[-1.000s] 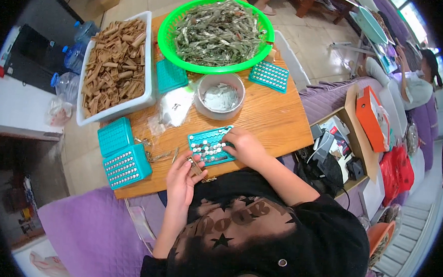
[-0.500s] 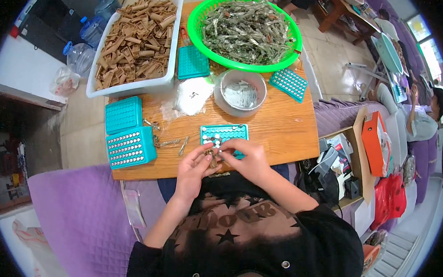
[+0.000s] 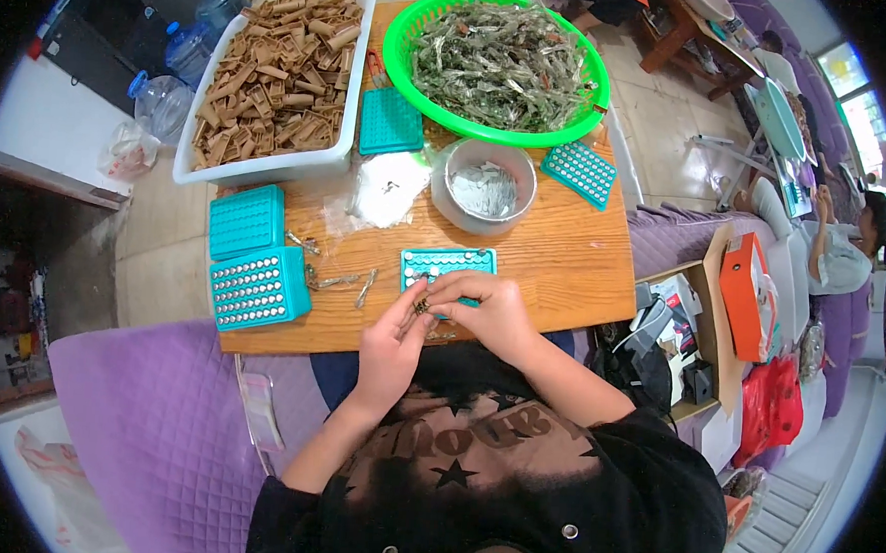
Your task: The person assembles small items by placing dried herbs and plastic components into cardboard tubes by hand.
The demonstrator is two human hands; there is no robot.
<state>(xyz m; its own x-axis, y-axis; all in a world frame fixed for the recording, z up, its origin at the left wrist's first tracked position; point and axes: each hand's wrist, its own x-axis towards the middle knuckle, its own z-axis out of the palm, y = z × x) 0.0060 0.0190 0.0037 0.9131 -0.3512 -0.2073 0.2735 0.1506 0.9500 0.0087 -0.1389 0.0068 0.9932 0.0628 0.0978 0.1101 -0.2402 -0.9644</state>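
A small brass-coloured part [image 3: 420, 305] with dark spots sits at the fingertips of my left hand [image 3: 387, 346], pinched between thumb and fingers. My right hand [image 3: 488, 309] comes in from the other side, its fingers closed and bent at that same part; whether they pinch a second tiny piece is hidden. Just beyond both hands lies a teal tray [image 3: 448, 258] with rows of small round silver pieces, partly covered by my fingers. Several thin metal pieces [image 3: 335, 281] are scattered on the wooden table [image 3: 553, 272] left of the tray.
Across the table stand a white tub [image 3: 357, 92] of brown curved pieces, a green basket [image 3: 394, 69] of clear-wrapped metal pieces and a round container [image 3: 444, 201] of flat silver strips. Teal trays [image 3: 255, 292] are stacked at left. A cardboard box [image 3: 725, 341] stands at right.
My hands have drawn closer together around the brass-coloured part, and my left fingers have closed further. Less of the part shows between them now.
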